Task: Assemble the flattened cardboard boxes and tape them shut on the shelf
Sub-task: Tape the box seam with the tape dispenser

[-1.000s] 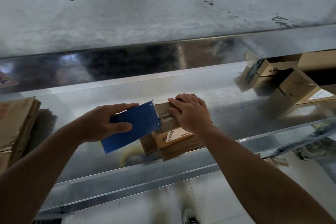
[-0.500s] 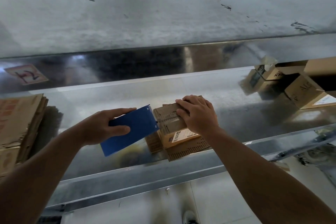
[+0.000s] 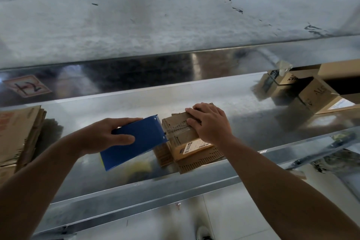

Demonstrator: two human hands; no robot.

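A small brown cardboard box [image 3: 184,138] with a white label stands on the shiny metal shelf [image 3: 124,103], near its front edge. My right hand [image 3: 209,123] lies on the box top, fingers pressing the closed flaps down. My left hand [image 3: 103,135] grips a blue tape dispenser [image 3: 136,140], thumb on its upper face. The dispenser's toothed end touches the left edge of the box top. A stack of flattened cardboard boxes [image 3: 18,134] sits at the shelf's left end.
Several assembled boxes [image 3: 315,93] crowd the shelf's right end. An upper shelf [image 3: 175,15] overhangs the work area, its front lip bearing a red-marked label [image 3: 27,85]. Below the shelf's front rail [image 3: 155,191] lie a tiled floor and a shoe [image 3: 204,233].
The dispenser's toothed end has closed in on the box top's left edge. My right hand stays pressed on the flaps. The view has shifted slightly.
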